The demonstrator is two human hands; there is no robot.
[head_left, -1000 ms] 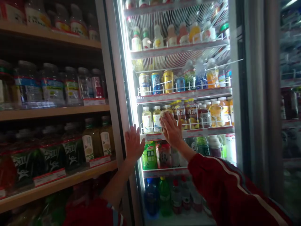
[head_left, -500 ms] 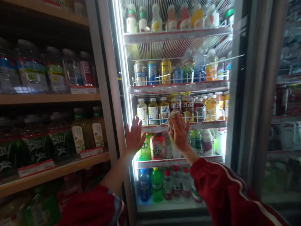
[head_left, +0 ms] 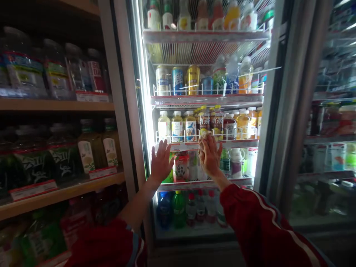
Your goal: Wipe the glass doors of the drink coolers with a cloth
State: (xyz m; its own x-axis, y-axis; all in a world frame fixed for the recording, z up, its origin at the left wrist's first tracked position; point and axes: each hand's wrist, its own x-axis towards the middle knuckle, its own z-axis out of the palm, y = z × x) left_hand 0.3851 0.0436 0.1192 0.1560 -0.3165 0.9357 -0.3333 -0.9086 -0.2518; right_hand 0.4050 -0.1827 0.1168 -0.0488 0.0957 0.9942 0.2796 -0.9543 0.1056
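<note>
My left hand (head_left: pixel 160 161) lies flat on the glass door (head_left: pixel 205 52) of a lit drinks cooler, fingers spread, near the door's left edge. My right hand (head_left: pixel 210 157) presses a small pale cloth (head_left: pixel 205 135) against the same glass, a hand's width to the right; only the cloth's top edge shows above my fingers. Both hands sit at the height of the shelf rail (head_left: pixel 239 142) under a row of yellow tea bottles (head_left: pixel 177 126). A red carton (head_left: pixel 182 167) shows between my hands behind the glass. My sleeves are red.
Cans (head_left: pixel 178 79) and bottles fill the cooler's wire shelves. To the left stand wooden shelves (head_left: pixel 55 105) with dark bottles (head_left: pixel 86 150) and price tags. A grey door frame (head_left: pixel 278 111) and a second cooler lie to the right.
My right hand has slid down the glass with the cloth, from the yellow bottles to the shelf rail below them. My left hand stays flat on the glass. I have stepped back slightly.
</note>
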